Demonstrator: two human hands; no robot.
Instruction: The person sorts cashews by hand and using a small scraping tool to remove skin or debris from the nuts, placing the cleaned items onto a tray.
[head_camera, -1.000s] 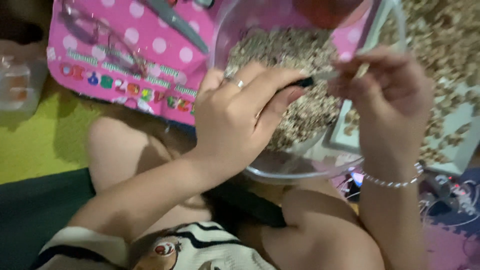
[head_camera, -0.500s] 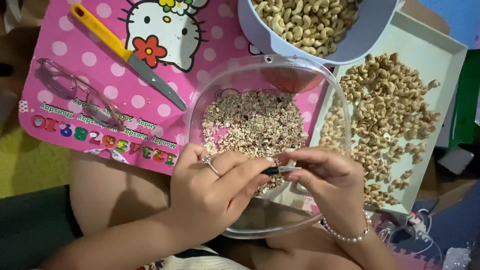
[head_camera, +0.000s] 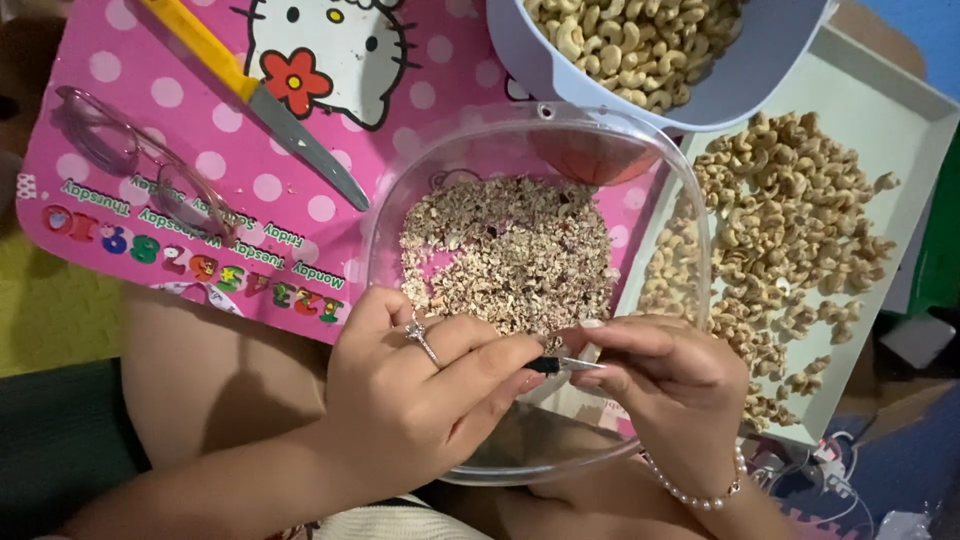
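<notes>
One pink polka-dot board (head_camera: 150, 120) spreads widest under everything, a pale tray (head_camera: 905, 130) of loose cashews (head_camera: 790, 220) lying to its right and a white bowl (head_camera: 720, 95) heaped with more cashews at the top, while a clear plastic container (head_camera: 690, 240) holding a bed of crumbly skins (head_camera: 505, 255) sits in front of the person. Over that container's near rim the left hand (head_camera: 415, 400), a ring on one finger, pinches a small dark-handled blade (head_camera: 560, 365) whose tip meets the right hand (head_camera: 665, 385), its fingers closed around something too small to make out. A yellow-handled knife (head_camera: 250, 95) and pink-framed glasses (head_camera: 150, 170) lie on the board, well apart from both hands.
</notes>
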